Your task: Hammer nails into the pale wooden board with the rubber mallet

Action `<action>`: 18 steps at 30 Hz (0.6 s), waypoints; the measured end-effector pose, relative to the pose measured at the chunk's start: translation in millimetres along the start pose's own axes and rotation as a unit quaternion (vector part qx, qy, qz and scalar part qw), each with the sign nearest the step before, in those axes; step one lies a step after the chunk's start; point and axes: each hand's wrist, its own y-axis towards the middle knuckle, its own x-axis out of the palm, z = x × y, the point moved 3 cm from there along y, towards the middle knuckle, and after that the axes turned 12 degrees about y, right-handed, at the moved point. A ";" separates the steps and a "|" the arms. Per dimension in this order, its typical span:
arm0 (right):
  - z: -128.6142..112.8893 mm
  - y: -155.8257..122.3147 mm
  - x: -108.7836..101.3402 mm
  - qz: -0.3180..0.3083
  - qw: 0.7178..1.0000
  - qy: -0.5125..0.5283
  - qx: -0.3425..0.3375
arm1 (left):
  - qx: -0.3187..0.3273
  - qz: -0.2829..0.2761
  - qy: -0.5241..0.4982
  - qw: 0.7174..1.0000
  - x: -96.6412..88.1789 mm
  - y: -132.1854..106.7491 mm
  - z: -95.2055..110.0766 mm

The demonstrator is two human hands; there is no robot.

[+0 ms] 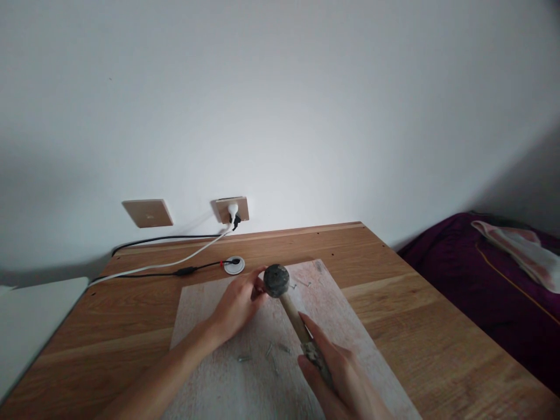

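My right hand (339, 370) is wrapped round the wooden handle of a mallet (277, 281) with a round dark head. The head hangs over the far part of a pale, worn board (210, 361). Just left of it, my left hand (238, 303) is closed in a pinch above the board. What its fingertips hold is hidden behind the mallet head. Several small metal screws or nails lie on the board, one loose piece (244, 359) between my hands among them. Beyond the mallet, another small metal piece (309, 284) shows near the board's far side.
The board rests on a wooden desk (406, 315) against a white wall. Black and white cables (175, 262) run from a wall socket (240, 211) across the back left, past a round grommet (234, 265). A white panel (39, 326) stands left; purple fabric (464, 280) lies right.
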 end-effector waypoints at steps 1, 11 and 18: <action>-0.9 0.2 -0.6 -0.001 1.000 -0.003 -0.002 | -0.001 -0.001 0.000 1.000 -0.5 0.0 0.4; 7.3 -2.8 5.8 0.016 1.000 0.010 -0.023 | -0.011 0.013 -0.013 1.000 2.0 -0.1 -6.5; 8.1 -3.4 2.8 0.010 1.000 0.010 -0.003 | 0.008 0.017 -0.023 1.000 7.1 -0.7 -9.3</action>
